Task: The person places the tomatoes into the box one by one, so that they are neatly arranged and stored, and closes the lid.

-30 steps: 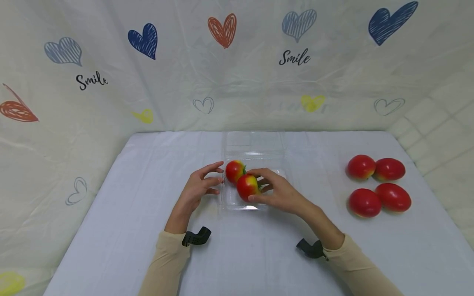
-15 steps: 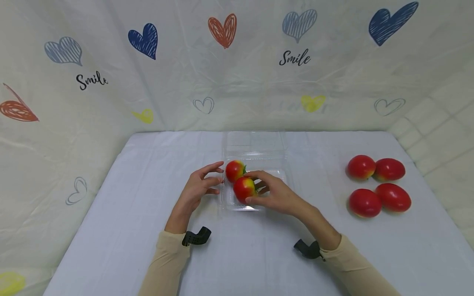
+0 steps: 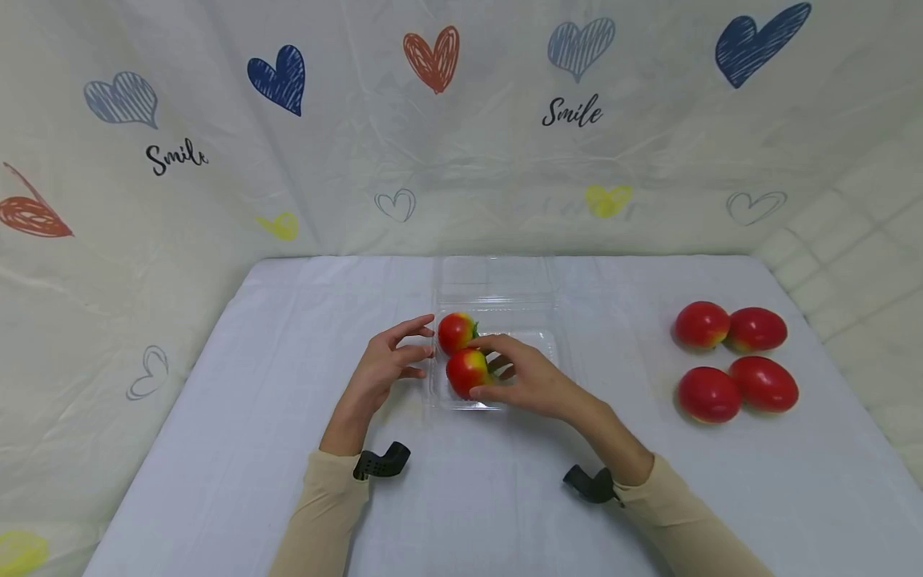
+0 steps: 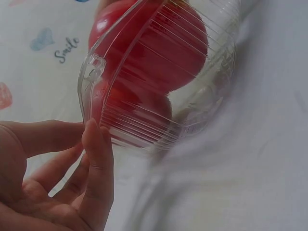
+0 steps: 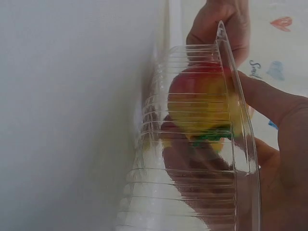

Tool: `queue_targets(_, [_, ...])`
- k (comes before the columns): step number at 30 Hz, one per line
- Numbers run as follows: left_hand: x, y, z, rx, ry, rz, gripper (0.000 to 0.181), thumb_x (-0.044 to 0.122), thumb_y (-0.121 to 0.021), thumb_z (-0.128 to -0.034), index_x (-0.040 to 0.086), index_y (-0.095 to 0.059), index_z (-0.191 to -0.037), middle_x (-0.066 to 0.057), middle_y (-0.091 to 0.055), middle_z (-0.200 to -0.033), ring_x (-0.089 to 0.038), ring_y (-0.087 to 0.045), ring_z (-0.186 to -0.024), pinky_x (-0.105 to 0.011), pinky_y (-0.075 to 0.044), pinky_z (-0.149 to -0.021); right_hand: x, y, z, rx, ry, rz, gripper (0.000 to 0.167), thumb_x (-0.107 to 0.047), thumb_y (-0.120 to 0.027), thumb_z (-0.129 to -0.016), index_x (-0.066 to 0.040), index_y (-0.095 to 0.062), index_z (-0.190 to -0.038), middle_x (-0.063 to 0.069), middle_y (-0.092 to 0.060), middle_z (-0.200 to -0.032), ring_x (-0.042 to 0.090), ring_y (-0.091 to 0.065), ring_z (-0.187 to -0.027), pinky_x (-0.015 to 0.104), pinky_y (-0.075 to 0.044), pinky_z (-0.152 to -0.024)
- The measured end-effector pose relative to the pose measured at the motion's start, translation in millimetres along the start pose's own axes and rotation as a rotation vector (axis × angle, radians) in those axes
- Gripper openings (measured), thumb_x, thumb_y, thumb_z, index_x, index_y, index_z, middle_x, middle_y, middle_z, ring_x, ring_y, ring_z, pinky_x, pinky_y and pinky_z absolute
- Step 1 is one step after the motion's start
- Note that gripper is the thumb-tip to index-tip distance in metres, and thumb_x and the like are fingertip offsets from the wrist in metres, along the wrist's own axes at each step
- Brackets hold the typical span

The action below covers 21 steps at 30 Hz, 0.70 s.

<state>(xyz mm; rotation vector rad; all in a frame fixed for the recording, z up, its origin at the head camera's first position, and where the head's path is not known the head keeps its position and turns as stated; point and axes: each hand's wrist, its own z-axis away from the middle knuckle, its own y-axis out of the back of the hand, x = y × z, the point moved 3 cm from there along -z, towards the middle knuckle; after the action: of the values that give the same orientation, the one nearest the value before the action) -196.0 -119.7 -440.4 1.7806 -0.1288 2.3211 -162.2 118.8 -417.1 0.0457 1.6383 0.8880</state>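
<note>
A clear plastic clamshell container [image 3: 530, 393] lies with its lid folded back on the table. Inside, along its left side, sit two red-and-yellow tomatoes: a farther tomato [image 3: 456, 332] and a nearer tomato [image 3: 465, 372]. My right hand [image 3: 530, 381] holds the nearer one, thumb on its near side and fingers on its far side. Through the ribbed wall in the right wrist view, that tomato [image 5: 199, 98] shows a green leafy top. My left hand [image 3: 382, 365] pinches the container's left rim [image 4: 96, 91] between thumb and fingers.
Several smooth red oval fruits lie in a group on the right of the table, among them a near fruit [image 3: 709, 394] and a far fruit [image 3: 702, 324]. The transparent lid [image 3: 494, 278] reaches the table's back edge. A heart-printed curtain [image 3: 490, 160] hangs behind.
My right hand has moved left and slightly nearer, carrying the nearer tomato toward the container's front left corner. The left hand stays at the rim.
</note>
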Motion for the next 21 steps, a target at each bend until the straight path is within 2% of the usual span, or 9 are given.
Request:
queue_targets(7, [-1.1,0.7,-0.1,-0.004,-0.004,-0.004,0.051,0.01,-0.064,-0.1003,0.021,-0.058,-0.15,-0.012,-0.058,-0.14,-0.025,-0.066,-0.101,-0.025,-0.063,-0.074,-1.7,-2.4,-1.8,0.002,-0.011,0.028,0.069,-0.03,-0.086,-0.084,-0.018,-0.056,-0.145,0.009,-0.061,-0.142,0.027,-0.065,-0.118,0.038,-0.063,-0.09])
queue_targets(21, [-0.8,1.0,0.5,-0.01,0.001,0.006,0.05,0.01,-0.064,-0.1004,0.021,-0.058,-0.149,-0.012,-0.058,-0.141,-0.023,-0.065,-0.099,-0.024,-0.063,-0.074,-5.6,-6.9,-4.6,-0.032,-0.059,0.013,0.067,-0.028,-0.082,-0.088,-0.015,-0.053,-0.148,0.011,-0.061,-0.141,0.028,-0.066,-0.118,0.037,-0.064,-0.09])
